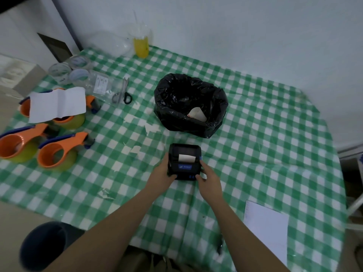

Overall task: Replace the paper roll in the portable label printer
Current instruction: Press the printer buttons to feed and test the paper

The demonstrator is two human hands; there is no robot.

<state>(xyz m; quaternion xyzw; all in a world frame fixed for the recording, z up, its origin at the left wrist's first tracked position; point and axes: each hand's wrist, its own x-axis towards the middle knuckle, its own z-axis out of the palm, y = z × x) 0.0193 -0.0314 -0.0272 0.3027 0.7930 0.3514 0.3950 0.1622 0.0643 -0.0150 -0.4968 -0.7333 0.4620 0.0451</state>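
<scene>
Label printer sits clasped between left hand and right hand.

Setting: improvised packing or labelling station in a plain room, not a fitted workshop. Evidence: table under a green-and-white checked plastic cloth, pushed against a bare white wall. Left of the black bin bag at table centre: orange tape dispensers, scissors, clear tape rolls. Behind the bag, at the wall: a cup of yellow drink. Near-right of the bag: a white sheet.
</scene>
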